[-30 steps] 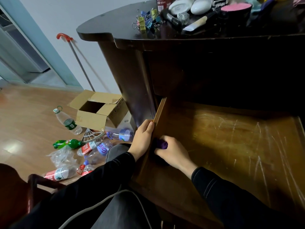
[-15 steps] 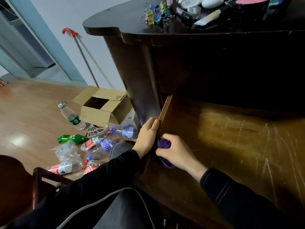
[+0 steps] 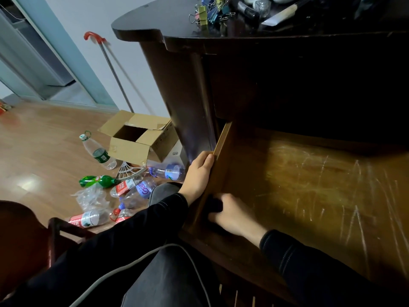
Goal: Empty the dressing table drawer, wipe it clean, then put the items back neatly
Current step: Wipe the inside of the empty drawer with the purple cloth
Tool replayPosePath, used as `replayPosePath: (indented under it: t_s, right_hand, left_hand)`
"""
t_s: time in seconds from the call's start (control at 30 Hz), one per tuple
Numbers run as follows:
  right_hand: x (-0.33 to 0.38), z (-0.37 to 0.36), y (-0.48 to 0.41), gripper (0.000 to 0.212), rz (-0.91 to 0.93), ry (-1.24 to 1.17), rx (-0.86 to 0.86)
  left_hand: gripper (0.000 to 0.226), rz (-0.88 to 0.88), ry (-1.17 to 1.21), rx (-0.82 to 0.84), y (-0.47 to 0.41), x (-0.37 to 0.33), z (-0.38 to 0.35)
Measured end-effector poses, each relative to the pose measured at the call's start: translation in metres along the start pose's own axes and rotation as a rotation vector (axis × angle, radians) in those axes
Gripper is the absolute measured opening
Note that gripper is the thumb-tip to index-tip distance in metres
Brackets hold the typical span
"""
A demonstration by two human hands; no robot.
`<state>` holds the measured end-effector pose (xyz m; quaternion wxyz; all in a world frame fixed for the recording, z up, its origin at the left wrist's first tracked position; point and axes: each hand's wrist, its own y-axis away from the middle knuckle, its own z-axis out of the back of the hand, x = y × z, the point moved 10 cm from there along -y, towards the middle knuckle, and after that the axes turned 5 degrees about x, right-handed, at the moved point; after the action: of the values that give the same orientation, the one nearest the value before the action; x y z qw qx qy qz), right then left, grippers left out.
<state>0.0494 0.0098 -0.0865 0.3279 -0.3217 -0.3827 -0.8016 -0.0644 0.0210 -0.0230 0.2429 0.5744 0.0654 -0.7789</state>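
Wood, scratched and pale, makes up the bare bottom of the drawer (image 3: pixel 309 185), which stands pulled out across the right half of the frame with nothing lying in it. The emptying looks done, and the wiping is the step in hand.

The right hand (image 3: pixel 234 216), at lower centre, has its fingers (image 3: pixel 218 214) clenched round a dark wad of cloth (image 3: pixel 214 206) and presses it into the drawer's near left corner, hard against the side wall. The left hand (image 3: pixel 199 173) lies on the outside of that wall, its fingers fairly straight and grasping nothing, seemingly to steady the drawer.

The removed things wait along the top edge of the frame on the dark surface (image 3: pixel 155 25) of the dressing table. Coloured binder clips (image 3: pixel 209 12) are plain among them; the rest is cut off or too dark to name.

Next, I judge, the cloth must sweep rightward over the scratched bottom and along the far wall, where shadow may hide dust. Only after that should the clips and the other things go back in, laid in order.
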Motion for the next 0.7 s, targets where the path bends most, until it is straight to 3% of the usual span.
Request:
replayPosePath:
  t_s: [0.07, 0.2, 0.27, 0.37, 0.47, 0.57, 0.63, 0.7]
  right_hand:
    - [0.0, 0.0, -0.003, 0.037, -0.026, 0.015, 0.018]
    - [0.007, 0.01, 0.001, 0.036, 0.049, -0.092, -0.102]
    - [-0.001, -0.001, 0.007, 0.035, 0.009, -0.111, -0.069]
    - [-0.009, -0.016, 0.007, 0.055, -0.099, -0.09, 0.047]
    - [0.009, -0.002, 0.009, 0.03, 0.0, -0.121, -0.003]
    - [0.019, 0.003, 0.018, 0.035, 0.073, -0.129, -0.083]
    - [0.017, -0.006, 0.02, 0.028, 0.036, -0.109, -0.032]
    - [0.012, -0.012, 0.02, 0.037, -0.021, -0.082, 0.032]
  left_hand:
    - [0.028, 0.007, -0.015, 0.002, 0.001, 0.0, 0.0]
    - [0.029, 0.003, -0.018, -0.011, -0.001, 0.0, 0.0]
    - [0.029, 0.004, -0.034, -0.001, -0.001, 0.0, -0.003]
    - [0.029, 0.003, -0.028, 0.003, -0.001, 0.0, -0.002]
    - [0.029, -0.01, -0.016, -0.018, -0.002, 0.002, 0.001]
    - [0.029, -0.024, -0.049, -0.042, -0.003, 0.002, 0.004]
    - [0.029, -0.023, -0.055, -0.033, -0.003, 0.0, 0.003]
    - [0.03, -0.011, -0.07, -0.024, -0.001, -0.001, 0.002]
